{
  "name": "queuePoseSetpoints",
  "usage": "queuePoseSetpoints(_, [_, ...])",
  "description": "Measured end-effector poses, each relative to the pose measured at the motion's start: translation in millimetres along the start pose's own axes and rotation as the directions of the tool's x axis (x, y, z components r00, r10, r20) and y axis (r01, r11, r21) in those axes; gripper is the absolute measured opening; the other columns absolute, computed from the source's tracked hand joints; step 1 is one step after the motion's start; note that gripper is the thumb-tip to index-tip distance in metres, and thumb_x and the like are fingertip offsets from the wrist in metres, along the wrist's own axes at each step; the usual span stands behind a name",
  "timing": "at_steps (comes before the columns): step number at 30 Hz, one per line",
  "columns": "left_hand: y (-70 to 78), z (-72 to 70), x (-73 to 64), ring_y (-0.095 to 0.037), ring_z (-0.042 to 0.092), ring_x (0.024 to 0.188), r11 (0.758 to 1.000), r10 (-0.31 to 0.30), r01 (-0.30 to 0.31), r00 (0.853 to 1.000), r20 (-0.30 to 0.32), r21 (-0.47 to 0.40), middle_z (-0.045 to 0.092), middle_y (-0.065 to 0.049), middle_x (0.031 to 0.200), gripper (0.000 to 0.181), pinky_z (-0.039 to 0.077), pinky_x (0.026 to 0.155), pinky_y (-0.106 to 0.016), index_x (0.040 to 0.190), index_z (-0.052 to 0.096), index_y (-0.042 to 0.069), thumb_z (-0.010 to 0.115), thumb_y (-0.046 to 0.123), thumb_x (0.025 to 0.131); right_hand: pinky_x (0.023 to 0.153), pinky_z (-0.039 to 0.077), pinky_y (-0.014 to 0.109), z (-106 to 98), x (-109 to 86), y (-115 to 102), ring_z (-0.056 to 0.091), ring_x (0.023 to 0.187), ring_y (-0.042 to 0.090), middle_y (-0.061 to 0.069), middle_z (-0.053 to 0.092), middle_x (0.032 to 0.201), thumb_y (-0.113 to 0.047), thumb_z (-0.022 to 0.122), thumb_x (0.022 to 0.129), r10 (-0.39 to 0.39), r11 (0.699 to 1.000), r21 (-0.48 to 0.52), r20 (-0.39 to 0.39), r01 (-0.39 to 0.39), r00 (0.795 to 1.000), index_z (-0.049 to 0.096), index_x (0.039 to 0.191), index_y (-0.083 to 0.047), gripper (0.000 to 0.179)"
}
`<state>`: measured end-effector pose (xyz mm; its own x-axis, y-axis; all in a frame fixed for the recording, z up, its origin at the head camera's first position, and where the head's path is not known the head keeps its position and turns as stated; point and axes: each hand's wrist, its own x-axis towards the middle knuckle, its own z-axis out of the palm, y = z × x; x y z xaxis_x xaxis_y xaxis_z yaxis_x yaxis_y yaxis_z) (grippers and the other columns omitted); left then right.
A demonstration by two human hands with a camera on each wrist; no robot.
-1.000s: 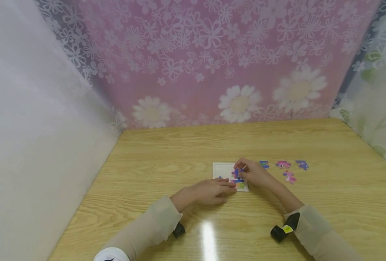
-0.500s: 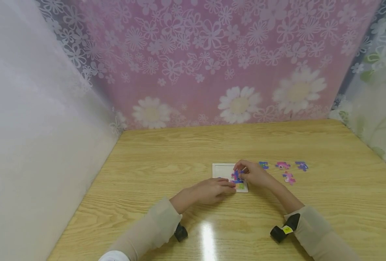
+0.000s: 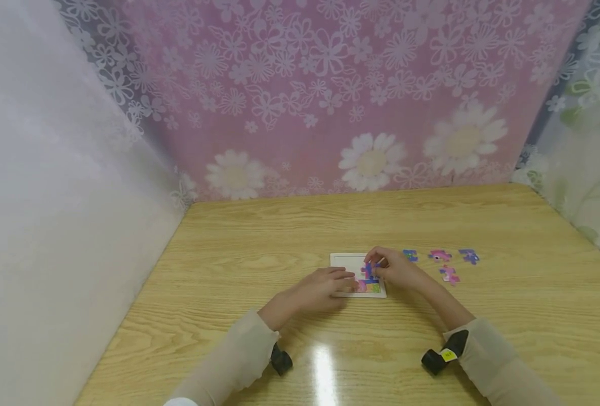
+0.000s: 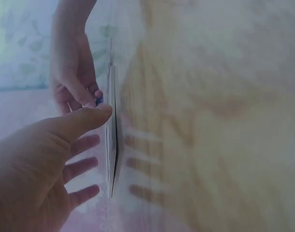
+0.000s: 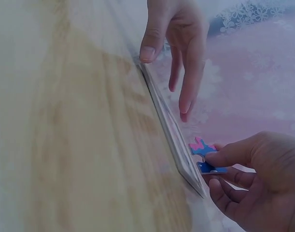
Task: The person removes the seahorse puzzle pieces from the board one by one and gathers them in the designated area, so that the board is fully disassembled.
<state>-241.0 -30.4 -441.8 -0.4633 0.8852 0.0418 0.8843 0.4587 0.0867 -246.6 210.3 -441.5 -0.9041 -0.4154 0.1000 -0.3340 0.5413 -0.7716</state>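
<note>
My right hand (image 3: 397,269) pinches a blue and pink jigsaw piece (image 5: 210,158) between thumb and fingers, just above the right part of a white puzzle tray (image 3: 342,259). In the right wrist view the piece is tilted close to the tray's surface; whether it touches is unclear. Fitted pieces (image 3: 370,286), pink, blue and yellow-green, lie along the tray's near side. My left hand (image 3: 317,290) spreads loosely extended fingers over the tray's near-left part, covering some of it. Its thumb (image 4: 91,118) is at the near edge in the left wrist view.
To the right of the tray lie several loose pieces: a blue-green one (image 3: 410,255), a pink one with an eye (image 3: 439,256), a purple-blue one (image 3: 469,256) and a pink one (image 3: 449,275). The wooden table (image 3: 239,242) meets a flowered curtain (image 3: 300,135) behind.
My left hand has lifted off the fitted pieces and drawn back to the left, uncovering more pink. The right hand stays nearly in place with its jigsaw piece.
</note>
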Motion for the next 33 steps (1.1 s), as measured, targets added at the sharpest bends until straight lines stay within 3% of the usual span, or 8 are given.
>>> queuePoseSetpoints(2, [-2.6,0.3,-3.5,-0.022,0.025,0.133,0.996,-0.091,0.091,0.996,0.011,-0.020,0.035,-0.003,0.144,0.052,0.022,0.105,-0.038,0.138,0.044,0.017,0.054,0.040,0.092,0.061,0.047,0.033,-2.4,-0.5,-2.1,0.055,0.081,0.026,0.011,0.055,0.093,0.009,0.055,0.085,0.003,1.000,0.005,-0.002,-0.003,1.000,0.056,0.102,0.000,0.019])
queuePoseSetpoints(5, [-5.9,2.3,-7.8,-0.027,0.017,0.136,0.972,-0.220,0.222,0.975,0.026,-0.077,0.026,-0.007,0.148,0.064,0.018,0.106,-0.042,0.142,0.036,0.015,0.054,0.046,0.090,0.064,0.048,0.034,-8.1,-2.4,-5.6,0.055,0.082,0.027,0.012,0.056,0.094,0.008,0.055,0.085,0.004,1.000,-0.005,-0.016,-0.004,1.000,0.057,0.103,0.001,0.020])
queuePoseSetpoints(9, [-10.1,7.1,-12.0,-0.031,0.008,0.137,0.933,-0.324,0.327,0.945,0.040,-0.149,0.016,-0.010,0.151,0.075,0.013,0.106,-0.048,0.145,0.028,0.013,0.053,0.052,0.087,0.069,0.049,0.039,-17.1,-6.2,-7.1,0.056,0.085,0.029,0.012,0.057,0.096,0.005,0.057,0.084,0.000,0.999,-0.054,-0.043,-0.002,0.999,0.059,0.104,-0.001,0.020])
queuePoseSetpoints(19, [-11.5,13.8,-17.7,-0.036,0.002,0.136,0.887,-0.405,0.408,0.912,0.058,-0.215,0.012,-0.012,0.151,0.076,0.001,0.101,-0.060,0.146,0.026,0.015,0.049,0.057,0.087,0.066,0.050,0.034,-44.7,-24.2,0.9,0.057,0.084,0.027,0.014,0.057,0.100,-0.001,0.059,0.088,-0.004,0.998,-0.064,-0.073,-0.001,0.997,0.057,0.109,0.002,0.021])
queuePoseSetpoints(24, [-7.4,10.1,-19.4,-0.037,0.004,0.136,0.876,-0.430,0.433,0.901,0.062,-0.213,0.014,-0.011,0.151,0.075,0.003,0.100,-0.063,0.146,0.028,0.016,0.050,0.056,0.087,0.070,0.049,0.033,-60.6,-37.9,3.4,0.056,0.087,0.026,0.013,0.057,0.102,-0.005,0.058,0.090,0.015,0.995,-0.094,-0.095,-0.024,0.995,0.056,0.111,0.002,0.022])
queuePoseSetpoints(27, [-6.1,8.0,-19.7,-0.036,0.006,0.136,0.871,-0.442,0.447,0.894,0.073,-0.203,0.015,-0.010,0.151,0.073,0.005,0.100,-0.063,0.146,0.028,0.017,0.050,0.055,0.087,0.074,0.047,0.030,-70.3,-44.8,6.4,0.055,0.090,0.028,0.016,0.058,0.104,-0.005,0.058,0.090,-0.023,0.994,-0.112,-0.103,0.011,0.994,0.055,0.112,0.004,0.024])
queuePoseSetpoints(33, [-3.9,3.8,-19.6,-0.036,0.008,0.136,0.863,-0.453,0.463,0.886,0.094,-0.202,0.017,-0.010,0.150,0.071,0.007,0.099,-0.064,0.145,0.029,0.019,0.051,0.053,0.088,0.071,0.048,0.029,-88.2,-59.3,13.8,0.055,0.091,0.030,0.017,0.058,0.107,-0.006,0.057,0.091,-0.006,0.988,-0.153,-0.117,-0.012,0.993,0.054,0.114,0.005,0.025])
